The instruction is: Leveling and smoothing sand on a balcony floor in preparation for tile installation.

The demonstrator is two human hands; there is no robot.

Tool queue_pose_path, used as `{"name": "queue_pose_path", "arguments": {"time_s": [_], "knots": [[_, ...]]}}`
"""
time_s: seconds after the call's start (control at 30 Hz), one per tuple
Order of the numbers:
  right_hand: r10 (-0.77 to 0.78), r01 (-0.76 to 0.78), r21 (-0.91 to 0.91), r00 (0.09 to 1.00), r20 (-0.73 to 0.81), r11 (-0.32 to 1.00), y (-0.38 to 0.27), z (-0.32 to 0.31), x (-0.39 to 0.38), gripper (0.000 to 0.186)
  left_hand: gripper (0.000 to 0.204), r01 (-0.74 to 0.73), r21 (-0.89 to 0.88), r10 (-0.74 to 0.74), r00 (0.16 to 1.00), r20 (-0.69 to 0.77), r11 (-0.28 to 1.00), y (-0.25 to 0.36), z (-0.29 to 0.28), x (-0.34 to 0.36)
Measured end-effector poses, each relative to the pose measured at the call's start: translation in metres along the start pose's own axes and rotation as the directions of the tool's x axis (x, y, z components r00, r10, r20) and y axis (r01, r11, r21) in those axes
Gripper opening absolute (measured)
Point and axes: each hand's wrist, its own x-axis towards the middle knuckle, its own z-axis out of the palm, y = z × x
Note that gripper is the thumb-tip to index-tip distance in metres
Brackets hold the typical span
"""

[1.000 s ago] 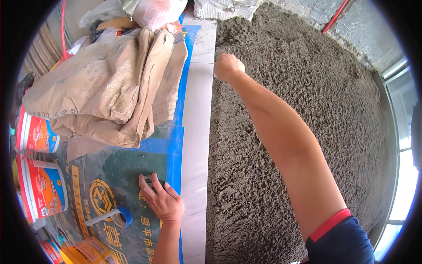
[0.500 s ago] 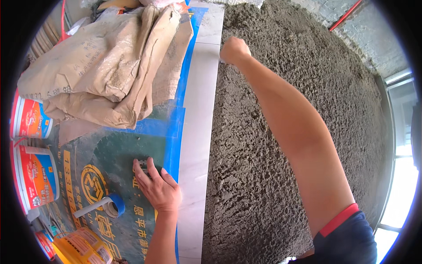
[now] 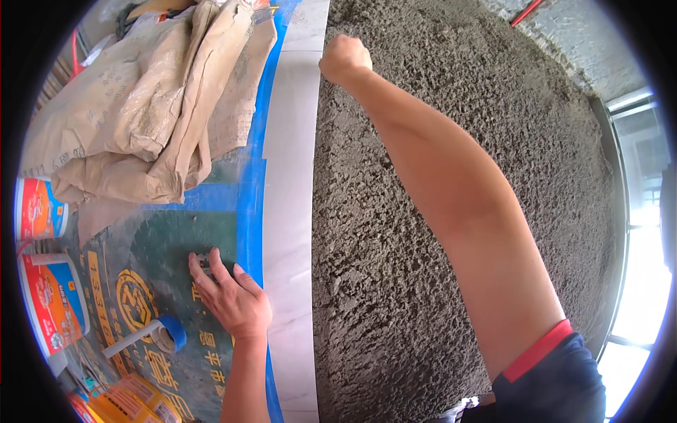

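My left hand (image 3: 233,299) rests on a green floor-protection sheet (image 3: 176,233) with yellow print, fingers apart and slightly bent. A small greyish thing (image 3: 204,263) shows between its fingers, too little to identify. Farther ahead, my right hand (image 3: 345,58) is closed in a fist where a white tile strip (image 3: 288,211) meets rough grey mortar (image 3: 423,296). What the fist grips, if anything, is hidden beneath it. Blue tape (image 3: 249,247) runs along the sheet's border beside the tile. My right arm stretches across the mortar.
Folded brown paper sacks (image 3: 120,113) are heaped at the far left. A blue tape roll (image 3: 171,333) lies on the sheet, with white-and-red buckets (image 3: 53,303) and a yellow package (image 3: 130,402) nearby. A bare wall (image 3: 571,42) and a framed window (image 3: 638,282) border the mortar.
The whole view has shifted, so the scene and both hands sit farther left in the picture. Against the tile and sheet, neither hand has clearly moved.
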Motion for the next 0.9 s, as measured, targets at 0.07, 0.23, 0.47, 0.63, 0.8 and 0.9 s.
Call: {"name": "queue_pose_path", "arguments": {"time_s": [0.07,0.23,0.47,0.63,0.8,0.9], "knots": [[0.002,-0.002,0.020,1.000,-0.029,1.000,-0.003,0.003,-0.001,0.025,0.044,-0.002,0.013,0.002,1.000,0.000,1.000,-0.002,0.001,0.000],[-0.005,0.006,0.017,0.998,-0.057,1.000,-0.006,0.010,0.008,0.026,0.045,-0.008,0.002,0.008,1.000,-0.013,1.000,-0.004,0.001,0.001],[0.076,-0.076,0.020,0.997,0.028,0.997,-0.002,0.007,0.023,0.034,0.048,0.013,0.012,-0.014,0.999,0.036,1.000,-0.003,0.002,-0.001],[0.048,-0.045,-0.036,0.994,0.101,0.998,-0.002,0.011,0.032,0.038,0.048,0.011,0.026,-0.012,0.999,0.037,1.000,-0.004,0.002,-0.001],[0.066,-0.057,-0.067,0.988,0.140,0.996,-0.005,0.014,0.038,0.039,0.047,0.013,0.021,-0.014,1.000,0.028,1.000,-0.004,0.002,0.000],[0.095,-0.085,-0.070,0.984,0.151,0.994,-0.003,0.017,0.043,0.039,0.047,0.020,0.012,-0.020,0.999,0.038,1.000,-0.001,0.002,0.001]]}}
